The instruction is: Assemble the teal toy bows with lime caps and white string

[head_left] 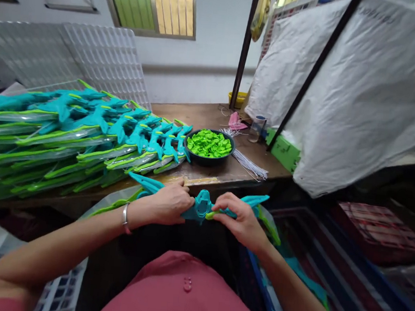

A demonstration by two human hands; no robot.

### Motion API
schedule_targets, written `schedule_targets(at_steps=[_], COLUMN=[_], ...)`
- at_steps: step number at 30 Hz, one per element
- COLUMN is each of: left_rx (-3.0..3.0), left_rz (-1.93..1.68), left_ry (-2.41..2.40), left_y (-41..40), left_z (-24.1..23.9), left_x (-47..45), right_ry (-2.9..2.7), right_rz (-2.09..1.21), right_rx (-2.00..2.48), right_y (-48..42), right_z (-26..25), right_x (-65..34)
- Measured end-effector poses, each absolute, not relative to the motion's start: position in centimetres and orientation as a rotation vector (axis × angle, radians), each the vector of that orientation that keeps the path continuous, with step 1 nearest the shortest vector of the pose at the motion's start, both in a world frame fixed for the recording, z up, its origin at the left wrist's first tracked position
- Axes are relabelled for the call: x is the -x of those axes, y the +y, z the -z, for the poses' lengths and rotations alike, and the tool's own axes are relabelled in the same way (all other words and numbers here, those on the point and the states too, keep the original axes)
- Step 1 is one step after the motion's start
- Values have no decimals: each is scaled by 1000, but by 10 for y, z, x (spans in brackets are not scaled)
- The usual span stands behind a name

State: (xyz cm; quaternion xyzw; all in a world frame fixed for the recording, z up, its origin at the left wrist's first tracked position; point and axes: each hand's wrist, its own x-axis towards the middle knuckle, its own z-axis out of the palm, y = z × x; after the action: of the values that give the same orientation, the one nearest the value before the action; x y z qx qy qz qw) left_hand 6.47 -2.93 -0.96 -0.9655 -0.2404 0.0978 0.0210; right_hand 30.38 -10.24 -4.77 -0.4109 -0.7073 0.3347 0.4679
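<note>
A teal winged plastic toy part with clear and lime-green wing panels stretches across in front of my body. My left hand is closed around its left side, near the centre. At the right of that centre, my right hand pinches a small lime-green plastic piece against or close to the teal body; exact contact is hard to make out. Beyond the hands, a dark round bowl on the bench holds many lime-green pieces of similar colour.
Stacked teal-and-green winged toys cover the bench's left side. White wire ties lie right of the bowl, near a clear cup and a green box. A large white sack stands at right, above a striped cloth.
</note>
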Motion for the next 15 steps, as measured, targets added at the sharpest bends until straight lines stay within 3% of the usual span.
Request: schedule_targets(at_steps=[10,15], left_rx=[3011,2875], left_rz=[-305,301], left_ry=[-473,-485], left_y=[-49,-51], left_z=[7,15], left_x=[-66,-65], right_ry=[-1695,-1232], right_rz=[-1143,-1089], right_rx=[967,1028], right_y=[-108,-124], right_z=[86,98], right_x=[-286,-290])
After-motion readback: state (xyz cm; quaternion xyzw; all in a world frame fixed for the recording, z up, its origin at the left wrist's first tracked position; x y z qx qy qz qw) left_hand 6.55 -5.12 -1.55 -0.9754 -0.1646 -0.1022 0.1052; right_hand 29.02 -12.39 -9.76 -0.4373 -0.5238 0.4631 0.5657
